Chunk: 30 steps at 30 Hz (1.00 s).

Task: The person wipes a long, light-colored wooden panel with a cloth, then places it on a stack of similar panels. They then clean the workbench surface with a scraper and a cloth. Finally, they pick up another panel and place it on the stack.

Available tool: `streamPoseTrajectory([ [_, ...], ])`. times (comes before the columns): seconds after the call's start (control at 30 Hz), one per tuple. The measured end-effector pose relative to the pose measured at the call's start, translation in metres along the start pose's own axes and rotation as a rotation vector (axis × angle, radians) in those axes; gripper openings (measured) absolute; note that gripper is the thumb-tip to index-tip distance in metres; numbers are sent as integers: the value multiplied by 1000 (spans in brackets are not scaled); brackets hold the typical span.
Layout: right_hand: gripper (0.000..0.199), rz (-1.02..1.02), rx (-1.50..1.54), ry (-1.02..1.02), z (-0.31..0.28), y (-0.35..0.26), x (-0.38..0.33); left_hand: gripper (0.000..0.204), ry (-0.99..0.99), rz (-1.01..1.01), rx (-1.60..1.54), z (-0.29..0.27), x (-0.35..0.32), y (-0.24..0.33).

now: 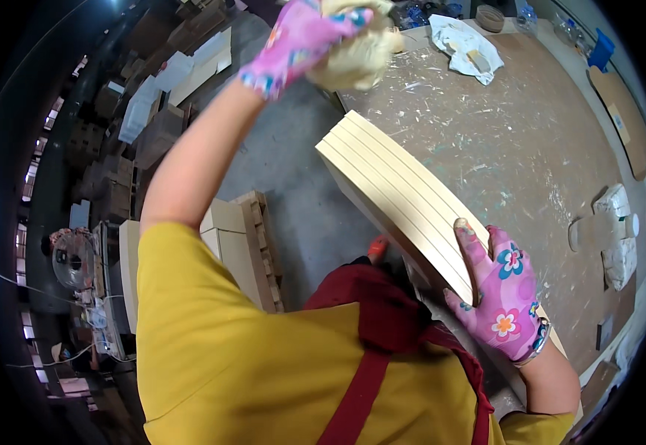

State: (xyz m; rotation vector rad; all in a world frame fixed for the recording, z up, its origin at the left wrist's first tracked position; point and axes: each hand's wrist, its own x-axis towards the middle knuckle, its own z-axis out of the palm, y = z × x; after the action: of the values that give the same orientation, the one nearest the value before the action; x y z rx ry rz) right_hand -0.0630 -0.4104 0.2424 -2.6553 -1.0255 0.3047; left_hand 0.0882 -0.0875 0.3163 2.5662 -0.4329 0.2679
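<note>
My left hand (300, 41), in a pink flowered glove, is raised at the top of the view. Its fingers are closed on a crumpled cream rag (360, 55), slightly blurred. A stack of several pale boards (397, 196) rests along the near edge of the brown worktable (515, 126), layered edges facing up. My right hand (501, 293), in a matching glove, grips the near end of the stack, with its fingers on the edges and thumb at the side. The rag is apart from the boards, beyond their far end.
On the table's far side lie a white cloth (467, 48) and a roll of tape (489, 18). White bundles (615, 237) and a cardboard piece (623, 122) sit along the right. To the left, a wooden pallet (260, 245) carries boxes, near a fan (74, 259).
</note>
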Motion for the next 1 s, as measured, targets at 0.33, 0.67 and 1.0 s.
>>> streamPoseTrajectory([
  [0.33, 80, -22, -50, -3, 4, -12, -2, 35, 20, 45, 346, 73, -137, -15],
  [0.67, 80, -69, -79, 56, 6, -11, -7, 44, -114, 191, 229, 104, -136, 61],
  [1.0, 80, -49, -8, 21, 2, -15, -9, 36, 48, -205, -397, 42, -101, -15],
])
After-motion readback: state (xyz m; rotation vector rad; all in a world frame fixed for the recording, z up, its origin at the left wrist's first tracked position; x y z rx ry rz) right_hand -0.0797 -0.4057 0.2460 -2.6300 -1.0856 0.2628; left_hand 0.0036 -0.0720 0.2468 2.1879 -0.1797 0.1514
